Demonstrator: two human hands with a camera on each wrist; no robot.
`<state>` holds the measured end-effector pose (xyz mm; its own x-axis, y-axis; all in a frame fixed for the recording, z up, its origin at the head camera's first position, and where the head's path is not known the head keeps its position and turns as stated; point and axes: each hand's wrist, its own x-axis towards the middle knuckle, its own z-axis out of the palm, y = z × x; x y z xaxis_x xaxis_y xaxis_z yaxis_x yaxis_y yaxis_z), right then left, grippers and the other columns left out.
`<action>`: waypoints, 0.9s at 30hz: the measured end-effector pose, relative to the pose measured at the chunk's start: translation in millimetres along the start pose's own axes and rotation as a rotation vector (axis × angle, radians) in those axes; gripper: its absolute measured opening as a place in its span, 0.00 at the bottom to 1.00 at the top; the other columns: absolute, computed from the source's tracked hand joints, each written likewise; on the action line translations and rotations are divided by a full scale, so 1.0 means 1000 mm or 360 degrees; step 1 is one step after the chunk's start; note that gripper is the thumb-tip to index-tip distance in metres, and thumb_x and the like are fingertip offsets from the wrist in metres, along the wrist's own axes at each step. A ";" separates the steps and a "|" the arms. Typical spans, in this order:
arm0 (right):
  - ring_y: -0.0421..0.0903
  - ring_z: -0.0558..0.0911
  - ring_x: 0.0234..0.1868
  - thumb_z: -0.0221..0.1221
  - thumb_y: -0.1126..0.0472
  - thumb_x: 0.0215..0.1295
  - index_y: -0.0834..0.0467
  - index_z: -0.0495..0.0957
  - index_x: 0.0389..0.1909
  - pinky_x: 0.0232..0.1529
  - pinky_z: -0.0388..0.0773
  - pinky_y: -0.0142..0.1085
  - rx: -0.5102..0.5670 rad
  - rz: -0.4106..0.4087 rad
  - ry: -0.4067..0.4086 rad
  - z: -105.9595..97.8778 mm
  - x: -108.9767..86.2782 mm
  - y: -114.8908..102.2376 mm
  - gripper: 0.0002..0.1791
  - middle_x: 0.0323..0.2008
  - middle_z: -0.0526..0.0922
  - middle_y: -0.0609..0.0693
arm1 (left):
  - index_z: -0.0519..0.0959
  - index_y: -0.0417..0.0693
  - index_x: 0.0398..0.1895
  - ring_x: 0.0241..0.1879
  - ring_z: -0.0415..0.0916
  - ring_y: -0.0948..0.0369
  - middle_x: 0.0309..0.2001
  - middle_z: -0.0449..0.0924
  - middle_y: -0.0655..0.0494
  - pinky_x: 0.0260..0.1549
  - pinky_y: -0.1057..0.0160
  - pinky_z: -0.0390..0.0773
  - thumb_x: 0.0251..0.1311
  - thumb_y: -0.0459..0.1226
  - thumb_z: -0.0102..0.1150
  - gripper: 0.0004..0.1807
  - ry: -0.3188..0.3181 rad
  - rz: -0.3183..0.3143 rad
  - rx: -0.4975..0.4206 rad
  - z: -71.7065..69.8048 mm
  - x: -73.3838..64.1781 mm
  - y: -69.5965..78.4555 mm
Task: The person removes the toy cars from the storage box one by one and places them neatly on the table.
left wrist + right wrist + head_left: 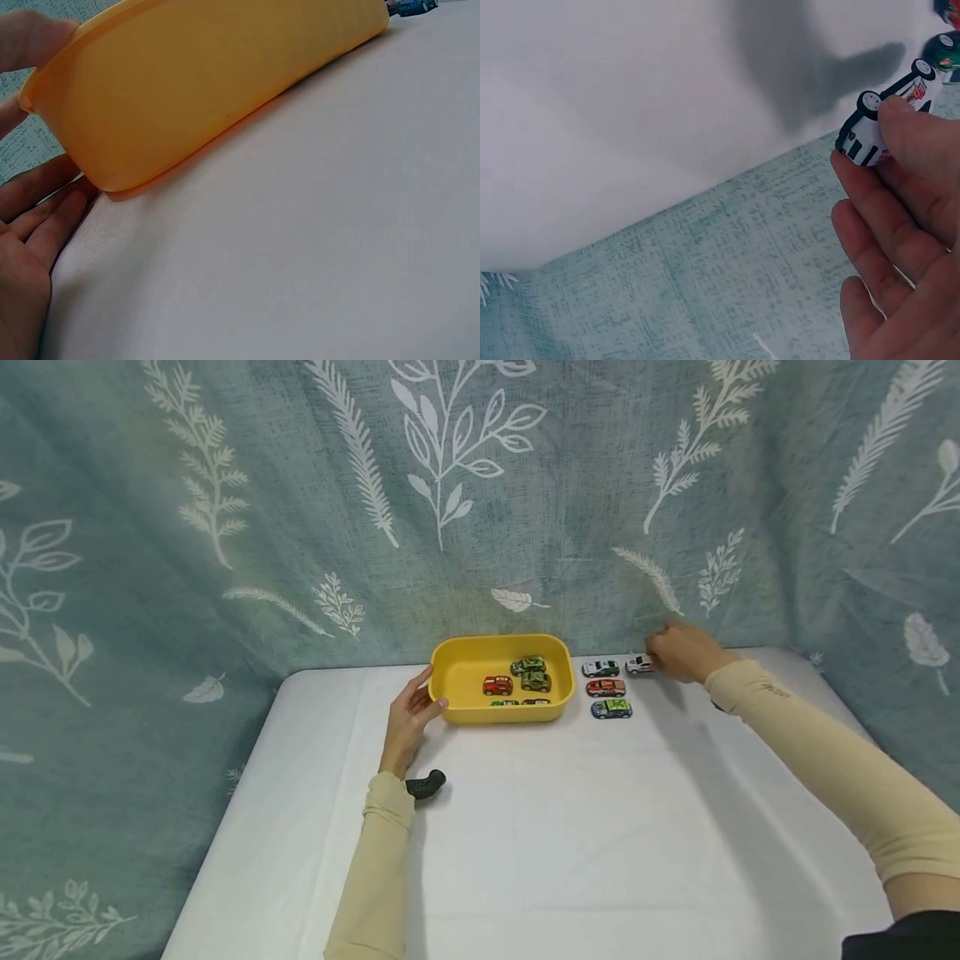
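Observation:
My left hand [407, 718] grips the left end of a yellow bin [495, 716], its thumb at the rim and its fingers along the outer wall. Inside lie a red toy car [498, 686], two green toy cars [536, 682] and others partly hidden by the near wall. Beyond the bin's right end, my right hand [684, 652] pinches a white toy car [864, 135] between thumb and fingers. In the right wrist view this car is tilted, with its wheels showing. To its left, a white and green car [601, 669] sits at the back of the table.
In front of the white and green car are a red car [605, 687] and a blue and green car [612, 709]. A leaf-patterned curtain [480, 560] hangs right behind the white table [540, 843]. A dark curved object [426, 785] shows beside the left wrist.

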<state>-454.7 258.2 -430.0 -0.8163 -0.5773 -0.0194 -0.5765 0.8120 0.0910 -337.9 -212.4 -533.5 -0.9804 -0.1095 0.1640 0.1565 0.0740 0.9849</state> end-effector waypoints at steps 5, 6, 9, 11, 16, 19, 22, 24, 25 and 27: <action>0.60 0.83 0.39 0.65 0.66 0.70 0.59 0.84 0.34 0.47 0.83 0.59 -0.0036 0.0035 -0.0013 0.004 0.002 0.002 0.04 0.29 0.87 0.55 | 0.72 0.57 0.78 0.69 0.76 0.45 0.72 0.76 0.44 0.75 0.46 0.72 0.65 0.35 0.71 0.37 0.0000 0.0017 -0.0012 -0.001 -0.001 0.000; 0.60 0.83 0.40 0.65 0.65 0.71 0.60 0.85 0.35 0.49 0.83 0.59 -0.0042 0.0041 -0.0017 0.005 0.002 0.002 0.04 0.29 0.88 0.55 | 0.72 0.56 0.78 0.70 0.76 0.45 0.72 0.76 0.43 0.75 0.45 0.72 0.65 0.34 0.71 0.37 -0.0005 0.0025 -0.0018 -0.001 0.000 -0.001; 0.60 0.84 0.40 0.65 0.66 0.71 0.61 0.85 0.36 0.56 0.81 0.60 -0.0055 0.0041 -0.0009 0.008 0.003 0.005 0.03 0.29 0.88 0.55 | 0.73 0.57 0.78 0.69 0.76 0.44 0.72 0.76 0.43 0.74 0.45 0.72 0.65 0.34 0.71 0.37 -0.0004 0.0031 -0.0013 -0.001 -0.001 0.000; 0.61 0.85 0.40 0.66 0.66 0.70 0.61 0.85 0.36 0.57 0.80 0.61 -0.0064 0.0044 0.0007 0.011 0.004 0.007 0.03 0.30 0.88 0.56 | 0.73 0.58 0.78 0.69 0.76 0.45 0.72 0.76 0.44 0.74 0.45 0.72 0.65 0.34 0.71 0.37 0.0003 0.0027 -0.0005 -0.001 0.000 0.000; 0.63 0.82 0.42 0.67 0.66 0.68 0.61 0.84 0.35 0.51 0.81 0.61 -0.0077 0.0081 0.0025 0.021 0.003 0.010 0.03 0.30 0.88 0.57 | 0.72 0.56 0.78 0.69 0.77 0.46 0.71 0.77 0.44 0.74 0.45 0.73 0.66 0.33 0.70 0.37 0.0013 0.0013 -0.0007 0.001 -0.001 -0.002; 0.62 0.82 0.42 0.66 0.68 0.68 0.62 0.82 0.34 0.49 0.82 0.61 -0.0070 0.0109 0.0018 0.028 0.002 0.011 0.03 0.29 0.87 0.57 | 0.71 0.52 0.79 0.69 0.76 0.45 0.72 0.76 0.41 0.74 0.45 0.72 0.66 0.33 0.70 0.37 0.0007 0.0022 -0.0011 0.001 -0.001 -0.002; 0.62 0.82 0.42 0.66 0.68 0.68 0.61 0.82 0.33 0.49 0.82 0.60 -0.0061 0.0115 0.0018 0.032 0.003 0.012 0.04 0.29 0.86 0.57 | 0.71 0.51 0.79 0.69 0.76 0.44 0.72 0.76 0.40 0.74 0.44 0.72 0.66 0.32 0.70 0.37 0.0002 0.0043 -0.0010 0.001 -0.001 -0.002; 0.62 0.82 0.42 0.66 0.68 0.68 0.61 0.81 0.32 0.48 0.82 0.60 -0.0054 0.0119 0.0019 0.033 0.004 0.012 0.05 0.29 0.86 0.57 | 0.71 0.51 0.79 0.69 0.76 0.44 0.72 0.75 0.40 0.75 0.44 0.71 0.66 0.31 0.69 0.37 0.0003 0.0048 -0.0007 0.001 0.000 -0.001; 0.62 0.81 0.42 0.66 0.68 0.68 0.61 0.81 0.32 0.48 0.82 0.60 -0.0053 0.0119 0.0015 0.033 0.004 0.012 0.05 0.29 0.86 0.56 | 0.71 0.51 0.79 0.69 0.76 0.44 0.72 0.75 0.40 0.75 0.44 0.71 0.66 0.31 0.69 0.38 0.0004 0.0046 -0.0011 0.001 0.000 -0.001; 0.62 0.81 0.43 0.66 0.68 0.68 0.61 0.81 0.32 0.47 0.82 0.60 -0.0041 0.0128 0.0003 0.033 0.005 0.011 0.05 0.29 0.86 0.56 | 0.71 0.52 0.79 0.70 0.76 0.43 0.72 0.75 0.40 0.75 0.44 0.71 0.66 0.31 0.69 0.38 0.0003 0.0040 -0.0015 0.001 0.001 -0.001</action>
<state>-466.1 267.2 -461.8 -0.8599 -0.5104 -0.0090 -0.5078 0.8534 0.1178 -338.7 -211.6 -534.0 -0.9759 -0.1094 0.1890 0.1824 0.0674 0.9809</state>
